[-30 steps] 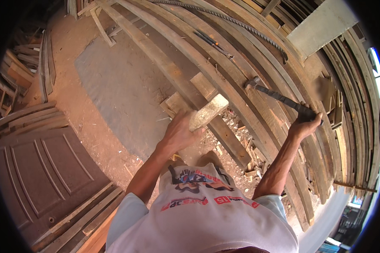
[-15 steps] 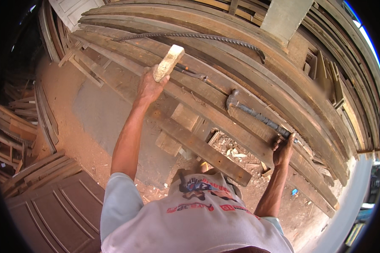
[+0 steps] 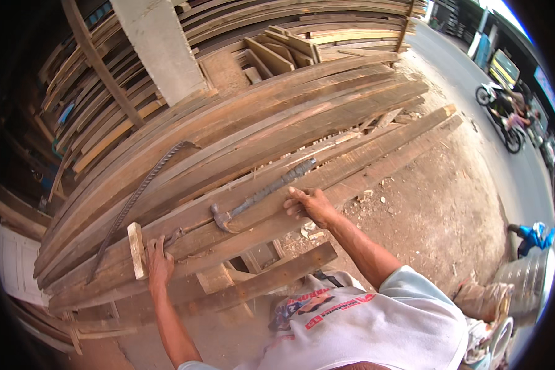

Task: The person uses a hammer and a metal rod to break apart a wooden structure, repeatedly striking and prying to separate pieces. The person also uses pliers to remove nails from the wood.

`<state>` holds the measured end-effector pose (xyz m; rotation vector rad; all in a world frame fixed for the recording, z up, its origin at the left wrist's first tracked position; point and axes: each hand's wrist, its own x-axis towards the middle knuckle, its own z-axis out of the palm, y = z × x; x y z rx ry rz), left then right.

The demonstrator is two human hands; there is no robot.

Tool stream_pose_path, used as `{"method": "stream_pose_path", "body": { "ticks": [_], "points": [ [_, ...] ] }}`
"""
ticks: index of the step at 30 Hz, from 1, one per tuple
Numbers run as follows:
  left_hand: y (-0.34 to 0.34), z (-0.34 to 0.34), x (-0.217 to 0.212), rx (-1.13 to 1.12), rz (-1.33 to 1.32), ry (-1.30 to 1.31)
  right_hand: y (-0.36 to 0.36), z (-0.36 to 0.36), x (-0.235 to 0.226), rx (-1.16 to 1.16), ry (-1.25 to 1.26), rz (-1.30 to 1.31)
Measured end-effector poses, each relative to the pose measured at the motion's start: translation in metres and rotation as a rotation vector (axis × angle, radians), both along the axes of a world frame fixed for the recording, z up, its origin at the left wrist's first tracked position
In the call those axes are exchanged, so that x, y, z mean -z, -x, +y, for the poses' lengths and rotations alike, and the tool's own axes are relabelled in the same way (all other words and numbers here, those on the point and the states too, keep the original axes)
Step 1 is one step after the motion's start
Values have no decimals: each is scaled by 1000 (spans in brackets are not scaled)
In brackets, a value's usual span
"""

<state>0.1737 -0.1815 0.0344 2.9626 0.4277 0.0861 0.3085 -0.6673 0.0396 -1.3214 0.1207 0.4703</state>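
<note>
My left hand [image 3: 159, 266] is low over the planks, fingers apart at the handle end of the pincers [image 3: 177, 233], partly covering them. Just left of it a pale wood block [image 3: 136, 251] stands close against the hand; whether they touch is unclear. A claw hammer [image 3: 253, 196] with a dark wrapped handle lies along the planks [image 3: 246, 216], its head toward my left hand. My right hand [image 3: 313, 206] hovers near the handle's end with fingers spread and nothing in them. Behind the pincers a bent ribbed steel bar [image 3: 139, 194] rests across the planks.
A concrete post [image 3: 160, 52] rises behind the stacked boards, with more timber [image 3: 283, 52] beyond. Nearest me runs a short plank [image 3: 271, 274]. To the right are a road with a motorcycle [image 3: 505, 117], a metal drum [image 3: 527, 277] and sacks [image 3: 484, 299].
My view has turned to the right, toward the road. My left hand has let go of the wood block and moved beside it. My right hand has left the hammer handle.
</note>
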Motion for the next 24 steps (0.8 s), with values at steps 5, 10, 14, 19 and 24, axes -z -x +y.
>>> {"method": "stream_pose_path", "body": {
  "ticks": [5,10,14,19,24],
  "points": [
    [-13,-3,-36,122,69,33,55,-6,-27,15,92,-95],
    [0,11,-11,252,-94,88,121,-23,-30,171,144,-130],
    [10,13,-6,319,-374,129,177,-37,-24,269,211,-128],
    [36,-80,-71,321,-632,360,226,-27,-51,185,331,-209],
    [106,-227,-125,698,-474,1154,262,20,-62,-47,292,-670]
  ]
}}
